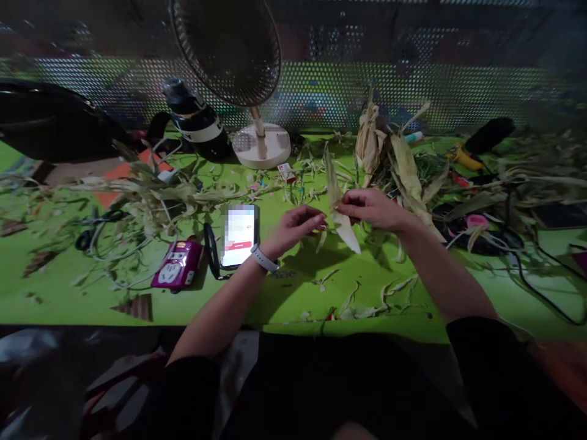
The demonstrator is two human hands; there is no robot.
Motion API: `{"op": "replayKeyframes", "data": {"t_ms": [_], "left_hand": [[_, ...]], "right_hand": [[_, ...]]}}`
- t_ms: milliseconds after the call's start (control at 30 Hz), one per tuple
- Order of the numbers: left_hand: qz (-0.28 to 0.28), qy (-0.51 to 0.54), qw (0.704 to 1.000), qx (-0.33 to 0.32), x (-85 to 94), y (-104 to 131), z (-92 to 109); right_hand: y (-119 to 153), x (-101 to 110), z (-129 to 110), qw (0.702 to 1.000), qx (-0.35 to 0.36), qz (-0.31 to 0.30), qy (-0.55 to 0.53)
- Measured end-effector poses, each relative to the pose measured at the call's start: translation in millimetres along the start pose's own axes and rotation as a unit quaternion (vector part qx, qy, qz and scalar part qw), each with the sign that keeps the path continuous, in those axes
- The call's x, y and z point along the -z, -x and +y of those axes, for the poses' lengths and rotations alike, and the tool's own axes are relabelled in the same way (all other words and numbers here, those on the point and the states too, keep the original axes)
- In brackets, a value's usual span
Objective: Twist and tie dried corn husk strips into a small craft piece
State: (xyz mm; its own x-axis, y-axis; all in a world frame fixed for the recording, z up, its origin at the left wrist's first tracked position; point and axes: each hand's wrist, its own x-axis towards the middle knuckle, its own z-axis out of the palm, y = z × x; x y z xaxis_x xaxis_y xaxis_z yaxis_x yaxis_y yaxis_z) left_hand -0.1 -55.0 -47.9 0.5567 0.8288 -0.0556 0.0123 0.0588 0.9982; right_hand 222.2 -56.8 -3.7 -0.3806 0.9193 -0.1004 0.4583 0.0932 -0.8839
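Corn husk piece (337, 211) was pinched in the right hand (369, 208), thumb and fingertips clamped on its right edge near mid-length. Its upper tip was pointed up past the fingers; its lower end was angled down and to the right, above the table (293, 299). The left hand (300, 223) was held just left of the husk, its thumb and forefinger brought near each other. A thin strip (321, 239) was seen hanging below those fingertips; whether it was gripped could not be told.

Phone (239, 235), screen lit, was propped behind the left wrist, partly covered by the forearm. Purple socket block (178, 266) was placed left of it, with a pale cable (112, 281) looped alongside. Straight behind the hands, loose shreds (316, 166) were scattered around a small red-and-white box (287, 173). Behind the right hand, space was taken up by a husk bundle (369, 143). The back was lined by a fan (261, 146) and a dark bottle (197, 129) with a pale band.

Husk piece was pale, thin, tapered at both ends. Bundle was dry, papery, creased. Tabletop was smooth, bright green. The rear was closed off by a perforated screen (321, 85) with round holes.
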Motion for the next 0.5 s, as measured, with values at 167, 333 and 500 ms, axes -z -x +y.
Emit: {"op": "replayKeyframes", "data": {"t_ms": [167,333,500], "left_hand": [[-0.033,0.037,0.999,0.021,-4.1,2,-3],[-0.02,0.028,0.999,0.012,0.4,0,-4],[-0.072,-0.032,0.997,0.018,0.3,1,-2]], "right_hand": [[-3,-29,5,0.997,0.002,0.006,-0.082],[0,-29,0,0.996,-0.027,-0.066,-0.061],[3,-29,-2,0.994,-0.027,-0.101,-0.019]]}}
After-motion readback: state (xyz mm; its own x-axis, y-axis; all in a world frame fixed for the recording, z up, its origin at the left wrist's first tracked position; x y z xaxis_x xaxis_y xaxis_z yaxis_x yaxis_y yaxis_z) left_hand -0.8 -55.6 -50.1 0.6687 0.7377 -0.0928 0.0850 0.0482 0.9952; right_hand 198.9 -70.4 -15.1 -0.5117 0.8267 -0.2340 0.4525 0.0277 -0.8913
